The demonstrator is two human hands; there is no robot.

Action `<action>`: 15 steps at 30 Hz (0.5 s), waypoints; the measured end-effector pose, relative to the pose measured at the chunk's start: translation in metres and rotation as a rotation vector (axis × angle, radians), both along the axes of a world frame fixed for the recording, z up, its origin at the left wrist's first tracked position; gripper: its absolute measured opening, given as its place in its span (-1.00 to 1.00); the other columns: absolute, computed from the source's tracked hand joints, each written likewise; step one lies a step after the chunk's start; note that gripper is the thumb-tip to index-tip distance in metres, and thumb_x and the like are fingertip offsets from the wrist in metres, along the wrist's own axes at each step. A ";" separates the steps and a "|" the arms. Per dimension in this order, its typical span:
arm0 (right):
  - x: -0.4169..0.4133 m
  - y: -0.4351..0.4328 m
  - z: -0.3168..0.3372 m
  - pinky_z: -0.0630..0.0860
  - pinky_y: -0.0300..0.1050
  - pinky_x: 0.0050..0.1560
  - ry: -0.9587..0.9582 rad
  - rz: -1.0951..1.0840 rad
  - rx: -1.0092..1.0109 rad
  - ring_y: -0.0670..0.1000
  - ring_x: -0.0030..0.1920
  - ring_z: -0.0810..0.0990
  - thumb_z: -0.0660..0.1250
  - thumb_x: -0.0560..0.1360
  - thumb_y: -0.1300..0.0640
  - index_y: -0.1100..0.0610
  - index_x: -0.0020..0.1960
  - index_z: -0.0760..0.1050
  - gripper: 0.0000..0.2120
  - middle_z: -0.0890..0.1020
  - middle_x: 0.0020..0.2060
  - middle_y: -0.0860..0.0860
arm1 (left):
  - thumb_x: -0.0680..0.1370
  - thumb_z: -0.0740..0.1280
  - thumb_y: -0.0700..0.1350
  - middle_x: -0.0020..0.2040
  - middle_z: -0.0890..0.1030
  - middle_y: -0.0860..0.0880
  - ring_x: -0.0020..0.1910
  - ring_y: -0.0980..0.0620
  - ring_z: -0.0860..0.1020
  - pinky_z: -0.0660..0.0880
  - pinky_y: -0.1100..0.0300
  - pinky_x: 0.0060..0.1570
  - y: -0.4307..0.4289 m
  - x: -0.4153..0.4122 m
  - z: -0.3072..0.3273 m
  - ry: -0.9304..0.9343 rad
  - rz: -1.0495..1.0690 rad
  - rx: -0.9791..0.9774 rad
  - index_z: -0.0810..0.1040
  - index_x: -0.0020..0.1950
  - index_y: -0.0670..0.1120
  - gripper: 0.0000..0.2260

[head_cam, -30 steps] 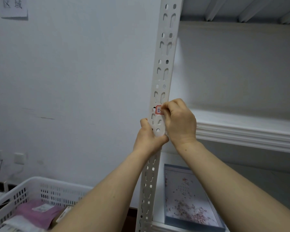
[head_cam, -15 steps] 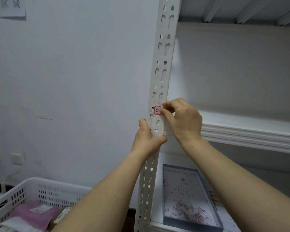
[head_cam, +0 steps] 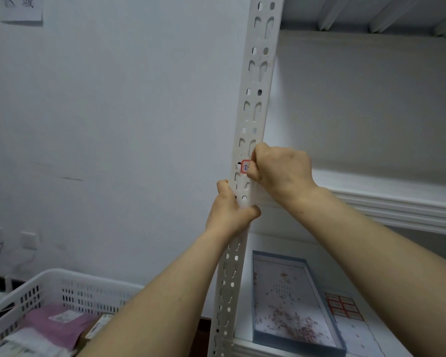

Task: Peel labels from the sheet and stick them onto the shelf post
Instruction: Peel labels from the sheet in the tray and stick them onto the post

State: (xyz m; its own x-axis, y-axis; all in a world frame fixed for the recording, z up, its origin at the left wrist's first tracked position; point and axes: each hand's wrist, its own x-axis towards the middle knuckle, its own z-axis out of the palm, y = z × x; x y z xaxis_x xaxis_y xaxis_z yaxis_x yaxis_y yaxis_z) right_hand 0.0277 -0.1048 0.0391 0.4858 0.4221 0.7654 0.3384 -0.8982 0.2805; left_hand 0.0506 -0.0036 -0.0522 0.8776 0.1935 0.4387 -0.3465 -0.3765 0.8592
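My right hand (head_cam: 281, 173) is pinching the label (head_cam: 245, 166), at its nine o'clock, onto the upright shelf post (head_cam: 258, 86); my left hand (head_cam: 229, 210) is gripping the post below

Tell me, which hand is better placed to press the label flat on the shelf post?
The right hand, I judge. Its fingers lie on the red-bordered label on the shelf post. The left hand grips the post lower down, apparently steadying it, so it is better kept there.
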 end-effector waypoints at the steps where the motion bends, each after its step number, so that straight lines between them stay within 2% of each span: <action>1: 0.002 0.001 -0.001 0.01 -0.19 -0.44 -0.005 -0.022 -0.018 0.11 -0.22 0.39 0.12 0.59 0.04 0.21 0.14 0.38 -0.74 0.62 -0.07 0.12 | 0.35 0.39 -0.12 -0.24 0.49 0.02 -0.26 -0.05 0.50 0.47 0.08 -0.27 0.000 0.000 0.000 0.000 0.002 0.003 0.22 0.07 -0.08 -0.58; 3: 0.012 0.002 -0.004 -0.04 -0.23 -0.43 -0.024 -0.034 -0.007 0.10 -0.32 0.35 0.22 0.55 0.08 0.26 0.07 0.41 -0.76 0.62 -0.19 0.17 | 0.36 0.39 -0.12 -0.25 0.48 0.02 -0.26 -0.05 0.50 0.49 0.06 -0.26 0.000 -0.001 0.000 0.000 0.001 0.005 0.22 0.07 -0.08 -0.58; 5: 0.010 0.002 -0.005 -0.09 -0.37 -0.35 -0.077 -0.019 -0.003 0.09 -0.58 0.29 0.54 0.26 0.17 0.30 -0.21 0.47 -0.70 0.53 -0.54 0.14 | 0.35 0.38 -0.12 -0.23 0.50 0.01 -0.24 -0.07 0.52 0.52 0.03 -0.23 0.000 0.000 0.000 0.000 0.003 0.007 0.21 0.08 -0.08 -0.57; 6: 0.009 0.002 -0.006 -0.08 -0.43 -0.29 -0.110 0.027 0.010 0.07 -0.70 0.25 0.62 0.09 0.20 0.29 -0.32 0.46 -0.63 0.44 -0.67 0.09 | 0.34 0.38 -0.11 -0.23 0.50 0.01 -0.24 -0.07 0.52 0.52 0.03 -0.23 0.000 0.000 0.000 0.001 0.005 0.009 0.21 0.08 -0.08 -0.56; 7: 0.008 0.003 -0.006 -0.06 -0.44 -0.27 -0.142 0.056 0.016 0.06 -0.74 0.26 0.63 0.03 0.20 0.28 -0.36 0.44 -0.61 0.40 -0.70 0.07 | 0.33 0.38 -0.10 -0.22 0.50 0.00 -0.24 -0.08 0.52 0.52 0.04 -0.24 0.000 0.000 -0.001 0.001 0.007 0.010 0.21 0.08 -0.07 -0.56; 8: 0.008 0.003 -0.007 -0.09 -0.42 -0.31 -0.133 0.063 0.004 0.08 -0.70 0.32 0.61 0.10 0.20 0.28 -0.32 0.46 -0.64 0.43 -0.67 0.08 | 0.33 0.38 -0.10 -0.22 0.50 0.00 -0.24 -0.08 0.52 0.51 0.04 -0.25 0.000 0.000 -0.001 0.002 0.010 0.012 0.21 0.07 -0.07 -0.56; 9: 0.009 0.002 -0.006 -0.11 -0.36 -0.38 -0.110 0.041 -0.001 0.11 -0.59 0.39 0.53 0.27 0.16 0.28 -0.20 0.47 -0.71 0.53 -0.55 0.11 | 0.33 0.38 -0.09 -0.22 0.51 0.00 -0.24 -0.08 0.52 0.51 0.05 -0.25 0.000 0.000 0.000 0.004 0.014 0.014 0.21 0.07 -0.07 -0.56; 11: 0.011 -0.001 -0.008 -0.03 -0.21 -0.45 -0.014 -0.019 -0.012 0.14 -0.29 0.49 0.22 0.54 0.07 0.24 0.06 0.41 -0.76 0.63 -0.22 0.12 | 0.33 0.39 -0.09 -0.19 0.52 -0.02 -0.21 -0.09 0.54 0.52 0.03 -0.22 0.000 0.000 0.000 0.009 0.021 0.021 0.21 0.07 -0.07 -0.55; 13: 0.011 -0.005 -0.010 0.01 -0.19 -0.45 -0.008 0.000 0.020 0.16 -0.14 0.56 0.12 0.57 0.04 0.21 0.13 0.38 -0.73 0.63 -0.12 0.11 | 0.34 0.39 -0.10 -0.16 0.53 -0.03 -0.17 -0.11 0.56 0.53 0.01 -0.20 0.000 -0.001 0.000 0.010 0.024 0.026 0.21 0.08 -0.07 -0.55; 15: 0.010 -0.006 -0.013 0.00 -0.21 -0.45 -0.045 0.025 0.070 0.17 -0.20 0.58 0.19 0.53 0.07 0.22 0.07 0.44 -0.76 0.63 -0.20 0.12 | 0.34 0.38 -0.11 -0.14 0.53 -0.03 -0.15 -0.11 0.56 0.55 -0.01 -0.18 -0.001 -0.002 0.001 0.006 0.027 0.031 0.21 0.09 -0.07 -0.56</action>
